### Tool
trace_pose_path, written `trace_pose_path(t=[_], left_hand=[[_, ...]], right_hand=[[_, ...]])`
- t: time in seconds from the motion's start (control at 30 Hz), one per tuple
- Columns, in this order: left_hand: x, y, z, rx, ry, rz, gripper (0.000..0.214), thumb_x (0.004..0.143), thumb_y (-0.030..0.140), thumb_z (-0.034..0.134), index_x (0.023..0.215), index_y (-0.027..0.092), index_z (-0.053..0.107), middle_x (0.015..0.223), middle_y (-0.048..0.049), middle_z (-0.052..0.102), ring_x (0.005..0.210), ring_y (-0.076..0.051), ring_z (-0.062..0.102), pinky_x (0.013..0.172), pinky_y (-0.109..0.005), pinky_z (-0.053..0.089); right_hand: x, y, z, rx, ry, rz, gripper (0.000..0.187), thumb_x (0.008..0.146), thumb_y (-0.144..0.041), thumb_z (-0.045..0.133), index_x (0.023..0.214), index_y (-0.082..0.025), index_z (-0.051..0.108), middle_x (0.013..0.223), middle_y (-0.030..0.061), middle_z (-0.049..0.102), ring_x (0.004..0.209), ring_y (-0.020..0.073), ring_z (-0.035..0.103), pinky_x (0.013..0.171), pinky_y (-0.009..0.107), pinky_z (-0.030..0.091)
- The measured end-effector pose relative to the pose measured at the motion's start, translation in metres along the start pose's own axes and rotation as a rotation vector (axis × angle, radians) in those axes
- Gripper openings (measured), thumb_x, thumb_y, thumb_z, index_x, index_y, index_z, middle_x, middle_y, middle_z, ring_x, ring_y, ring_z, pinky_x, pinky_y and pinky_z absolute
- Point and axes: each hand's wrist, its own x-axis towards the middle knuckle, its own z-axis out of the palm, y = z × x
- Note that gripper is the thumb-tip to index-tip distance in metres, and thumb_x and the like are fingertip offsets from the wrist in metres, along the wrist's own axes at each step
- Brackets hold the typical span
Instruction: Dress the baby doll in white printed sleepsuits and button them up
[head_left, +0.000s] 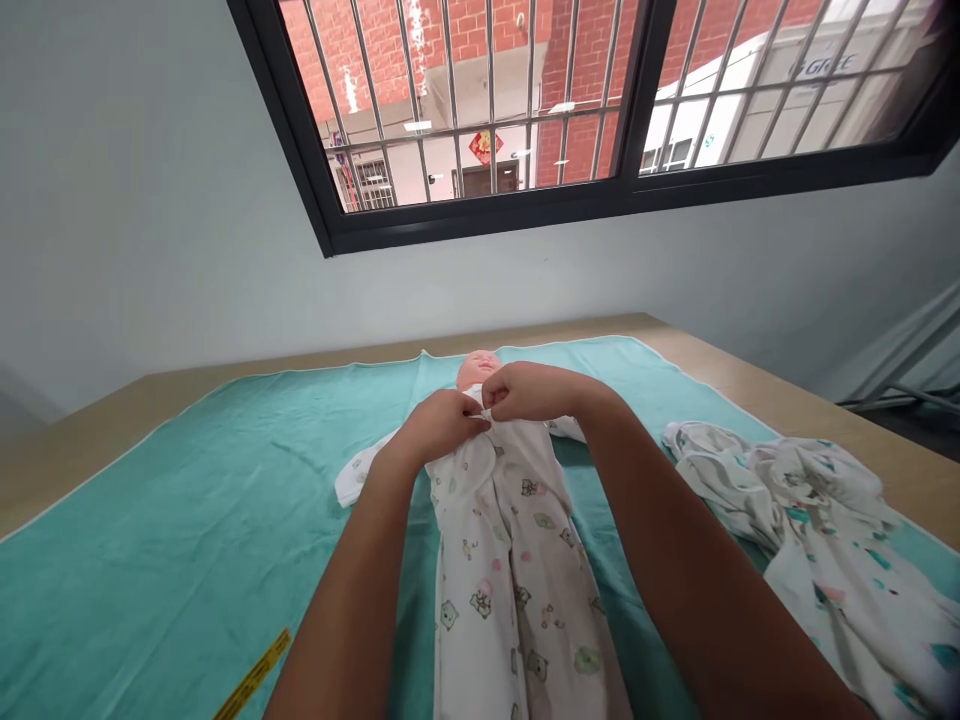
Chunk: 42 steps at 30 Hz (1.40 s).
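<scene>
A baby doll (477,368) lies on its back on a teal towel (187,520), head toward the wall. It wears a white romper (510,560) printed with small animals. My left hand (439,425) and my right hand (525,390) meet at the doll's chest, just below its chin. Both have their fingers pinched closed on the romper's front edges at the neckline. The doll's left sleeve (356,475) sticks out beside my left forearm.
A crumpled white printed cloth (810,520) lies on the towel at the right. The towel covers a wooden table (787,400) set against a pale wall under a barred window (570,110). A yellow label (251,678) shows at the towel's near edge.
</scene>
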Motion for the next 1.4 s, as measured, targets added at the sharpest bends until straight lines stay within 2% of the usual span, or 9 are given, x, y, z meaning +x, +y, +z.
trace_pose_path(t=[0.17,0.37,0.5,0.6,0.73,0.87,0.97,1.17,1.4], left_hand=[[-0.001,-0.003,-0.003,-0.067,-0.019,-0.03,0.038,0.073,0.045,0.061,0.051,0.02,0.044,0.054,0.0032,0.033,0.051,-0.011,0.027,0.051,-0.029,0.02],[-0.002,-0.001,-0.003,-0.139,-0.029,0.038,0.019,0.074,0.038,0.062,0.066,0.022,0.068,0.068,0.0006,0.061,0.063,-0.015,0.049,0.057,-0.029,0.037],[-0.011,0.021,-0.003,-0.2,-0.213,0.275,0.019,0.079,0.033,0.059,0.085,0.029,0.077,0.092,0.001,0.072,0.086,-0.021,0.062,0.072,-0.031,0.046],[-0.019,0.037,-0.006,-0.172,-0.231,0.341,0.021,0.081,0.032,0.057,0.09,0.031,0.076,0.096,0.003,0.072,0.088,-0.02,0.063,0.073,-0.029,0.047],[-0.022,0.029,-0.018,0.024,-0.236,0.136,0.023,0.08,0.043,0.056,0.083,0.027,0.074,0.087,0.0006,0.071,0.075,-0.018,0.061,0.058,-0.027,0.041],[-0.019,-0.006,-0.032,0.368,-0.243,-0.279,0.028,0.078,0.042,0.054,0.067,0.019,0.066,0.072,-0.0036,0.068,0.06,-0.016,0.058,0.053,-0.027,0.035],[-0.019,-0.028,-0.04,0.415,-0.274,-0.48,0.024,0.078,0.038,0.054,0.081,0.02,0.068,0.08,-0.0045,0.071,0.063,-0.019,0.063,0.059,-0.029,0.041],[-0.007,-0.036,-0.021,0.48,0.064,-0.357,0.04,0.085,0.052,0.044,0.108,0.025,0.063,0.118,-0.0073,0.065,0.096,-0.026,0.063,0.073,-0.033,0.044],[0.023,-0.068,0.034,0.362,0.239,-0.293,0.043,0.096,0.044,0.025,0.117,0.023,0.056,0.121,-0.0094,0.063,0.107,-0.025,0.06,0.081,-0.034,0.044]], right_hand=[[0.003,0.001,0.003,-0.033,0.0,0.05,0.011,0.067,-0.021,0.059,0.059,-0.02,0.052,0.064,0.0006,0.039,0.054,0.0108,0.026,0.052,0.031,0.017],[0.013,0.004,0.011,-0.038,0.113,0.026,0.014,0.069,-0.023,0.058,0.058,-0.018,0.05,0.07,0.0026,0.047,0.059,0.0128,0.037,0.054,0.03,0.022],[0.022,0.007,0.019,-0.012,0.319,0.101,0.012,0.071,-0.022,0.054,0.062,-0.019,0.048,0.071,0.0026,0.049,0.061,0.014,0.039,0.053,0.03,0.023],[0.025,0.007,0.021,-0.064,0.247,0.223,0.019,0.07,-0.023,0.057,0.06,-0.019,0.041,0.065,0.002,0.046,0.055,0.0126,0.035,0.052,0.03,0.02],[0.015,0.007,0.009,-0.232,0.118,0.308,0.019,0.07,-0.024,0.061,0.062,-0.019,0.044,0.065,0.0019,0.048,0.054,0.0121,0.038,0.052,0.029,0.024],[-0.001,0.027,-0.011,-0.342,-0.045,0.448,0.014,0.066,-0.023,0.066,0.07,-0.019,0.054,0.072,0.0012,0.056,0.06,0.0144,0.05,0.055,0.028,0.032],[-0.012,0.051,-0.025,-0.396,-0.047,0.618,0.016,0.064,-0.019,0.068,0.076,-0.019,0.059,0.078,0.0035,0.061,0.07,0.0195,0.057,0.059,0.029,0.037],[-0.011,0.049,-0.022,-0.4,0.265,0.555,0.021,0.079,-0.027,0.059,0.1,-0.021,0.06,0.101,0.009,0.065,0.086,0.0226,0.06,0.064,0.03,0.04],[0.023,0.044,0.02,-0.211,0.165,0.352,0.036,0.08,-0.051,0.058,0.101,-0.022,0.063,0.106,0.0086,0.066,0.082,0.0209,0.061,0.062,0.028,0.043]])
